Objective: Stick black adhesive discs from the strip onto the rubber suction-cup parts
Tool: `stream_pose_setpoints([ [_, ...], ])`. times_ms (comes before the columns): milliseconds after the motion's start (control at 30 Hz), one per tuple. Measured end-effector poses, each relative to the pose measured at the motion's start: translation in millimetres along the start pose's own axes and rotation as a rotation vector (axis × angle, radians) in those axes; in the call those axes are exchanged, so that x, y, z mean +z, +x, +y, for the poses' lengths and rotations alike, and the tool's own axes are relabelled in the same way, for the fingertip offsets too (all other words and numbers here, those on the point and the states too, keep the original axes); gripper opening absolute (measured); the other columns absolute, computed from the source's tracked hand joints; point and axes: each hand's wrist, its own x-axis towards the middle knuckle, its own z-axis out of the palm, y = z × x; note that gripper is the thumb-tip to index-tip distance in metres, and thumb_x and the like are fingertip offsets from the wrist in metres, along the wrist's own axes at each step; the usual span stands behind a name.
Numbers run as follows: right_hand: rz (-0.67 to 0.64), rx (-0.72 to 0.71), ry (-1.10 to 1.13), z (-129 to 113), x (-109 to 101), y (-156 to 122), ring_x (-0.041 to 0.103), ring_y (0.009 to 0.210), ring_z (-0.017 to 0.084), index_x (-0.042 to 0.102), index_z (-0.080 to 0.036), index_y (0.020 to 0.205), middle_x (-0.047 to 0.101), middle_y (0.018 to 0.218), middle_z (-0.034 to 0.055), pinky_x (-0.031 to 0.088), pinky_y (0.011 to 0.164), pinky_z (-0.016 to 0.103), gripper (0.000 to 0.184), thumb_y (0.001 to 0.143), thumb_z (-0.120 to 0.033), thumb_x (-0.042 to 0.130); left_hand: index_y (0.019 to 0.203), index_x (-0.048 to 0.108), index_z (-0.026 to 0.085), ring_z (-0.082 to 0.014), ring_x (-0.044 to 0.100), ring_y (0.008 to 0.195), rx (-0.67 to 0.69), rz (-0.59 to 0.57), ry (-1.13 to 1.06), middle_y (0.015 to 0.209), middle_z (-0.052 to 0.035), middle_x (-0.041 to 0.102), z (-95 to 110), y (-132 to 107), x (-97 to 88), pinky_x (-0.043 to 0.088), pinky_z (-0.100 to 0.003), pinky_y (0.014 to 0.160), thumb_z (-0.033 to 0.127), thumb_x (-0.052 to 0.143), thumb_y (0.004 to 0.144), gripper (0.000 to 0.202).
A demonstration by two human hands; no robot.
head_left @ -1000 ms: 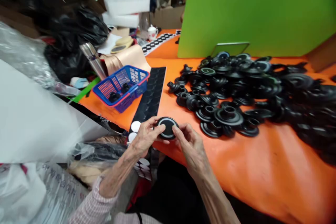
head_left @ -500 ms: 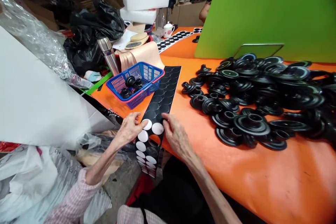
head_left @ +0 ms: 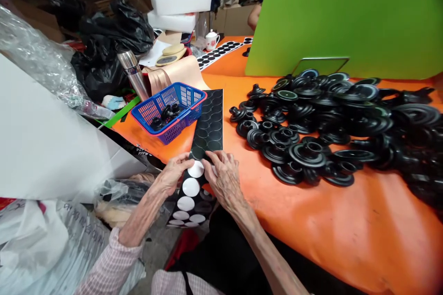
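Observation:
A long black sheet of round die-cut stickers (head_left: 212, 122) runs over the table edge towards me; its near part hangs down and shows white circles (head_left: 191, 187). My left hand (head_left: 173, 174) pinches the sheet's left edge, thumb by the topmost white circle. Across from it, my right hand (head_left: 225, 180) has its fingers bent and closed on the sheet's right side, thumb close to the same circle. That hand covers part of the right row. Whether a loose sticker is between the right fingertips is hidden.
Beside the sheet stands a blue basket (head_left: 169, 113) with several black parts. A heap of black round rubber-like parts (head_left: 311, 120) fills the orange table's (head_left: 277, 221) right side, before a green panel (head_left: 335, 18). A steel flask (head_left: 133, 73) and white teapot (head_left: 212, 40) are further back.
My right hand has come left onto the sheet and now covers the right-hand white circle. The left hand stays at the left edge. The hanging part of the sheet has shifted its tilt.

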Motion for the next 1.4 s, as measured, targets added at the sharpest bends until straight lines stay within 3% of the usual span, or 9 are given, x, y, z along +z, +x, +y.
stream_pose_setpoints([
  [200,0.012,0.001,-0.043,-9.6,6.9,9.8,0.053,0.093,0.027,0.064,-0.016,0.103,0.064,0.097,0.0094,0.039,0.078,0.039,0.023,0.091,-0.032,0.054,0.094,0.063,0.016,-0.0048,0.028,0.042,0.046,0.007,0.197,0.057,0.0073,0.045,-6.0,-0.2,0.8,0.018,-0.021,0.040,0.042,0.069,0.069,0.036],
  [367,0.157,0.049,0.118,-1.3,3.0,9.6,0.056,0.081,0.021,0.063,-0.020,0.087,0.062,0.084,0.0064,0.042,0.072,0.033,0.030,0.098,-0.026,0.035,0.089,0.064,0.016,-0.0091,0.038,0.051,0.125,0.047,0.412,0.061,0.0040,0.047,-3.9,-5.7,1.6,0.032,-0.023,0.051,0.040,0.061,0.073,0.029],
  [533,0.245,0.081,0.214,2.2,-20.2,-14.6,0.056,0.067,0.016,0.060,-0.021,0.082,0.057,0.076,0.0033,0.045,0.062,0.027,0.031,0.098,-0.025,0.035,0.086,0.061,0.019,-0.0186,0.052,0.076,0.361,0.448,0.775,0.077,-0.0025,0.054,4.9,-19.8,11.9,0.042,-0.031,0.071,0.044,0.062,0.074,0.028],
  [733,0.172,0.191,0.563,-4.0,-36.9,-50.7,0.065,0.088,0.017,0.060,-0.021,0.111,0.062,0.105,0.0095,0.055,0.076,0.030,0.024,0.092,-0.032,0.049,0.084,0.054,0.018,-0.0106,0.053,0.058,0.050,-0.120,0.260,0.066,0.0029,0.056,11.1,-19.9,57.9,0.040,-0.021,0.056,0.041,0.062,0.073,0.027],
  [933,0.338,0.721,1.016,21.6,-62.7,-54.5,0.056,0.056,0.012,0.054,-0.019,0.082,0.058,0.063,-0.0021,0.051,0.056,0.025,0.033,0.078,-0.051,0.065,0.093,0.065,0.021,-0.0162,0.059,0.066,0.292,-0.128,0.652,0.084,-0.0039,0.061,14.8,7.8,101.9,0.045,-0.028,0.068,0.031,0.061,0.074,0.022],
  [1033,0.411,0.728,0.974,30.0,-77.1,-59.7,0.052,0.056,0.012,0.054,-0.020,0.080,0.054,0.062,-0.0039,0.047,0.055,0.024,0.036,0.074,-0.053,0.067,0.106,0.064,0.023,-0.0212,0.059,0.086,0.592,0.008,0.902,0.106,-0.0075,0.057,19.3,41.0,126.3,0.044,-0.034,0.084,0.025,0.058,0.078,0.028],
  [1200,0.266,0.673,0.870,33.9,-95.6,-82.5,0.054,0.066,0.014,0.058,-0.020,0.079,0.055,0.068,-0.0016,0.047,0.064,0.026,0.034,0.077,-0.053,0.064,0.102,0.063,0.020,-0.0308,0.047,0.115,0.765,-0.150,1.116,0.113,-0.0115,0.058,18.4,85.0,150.5,0.035,-0.043,0.100,0.012,0.056,0.078,0.026],
  [1300,0.253,0.685,0.848,37.5,-101.4,-94.6,0.053,0.062,0.014,0.059,-0.021,0.081,0.054,0.064,-0.0025,0.046,0.062,0.025,0.032,0.079,-0.053,0.062,0.092,0.062,0.018,-0.0286,0.052,0.107,0.737,-0.083,0.963,0.102,-0.0107,0.062,16.0,82.6,140.0,0.037,-0.043,0.100,0.018,0.061,0.077,0.015],
  [1400,0.268,0.689,0.800,40.7,-102.3,-99.7,0.054,0.063,0.014,0.062,-0.020,0.084,0.058,0.070,-0.0005,0.047,0.061,0.026,0.032,0.077,-0.052,0.064,0.095,0.057,0.018,-0.0210,0.061,0.085,0.399,-0.138,0.493,0.091,-0.0064,0.063,13.9,60.5,121.7,0.048,-0.036,0.083,0.031,0.065,0.077,0.023],
])
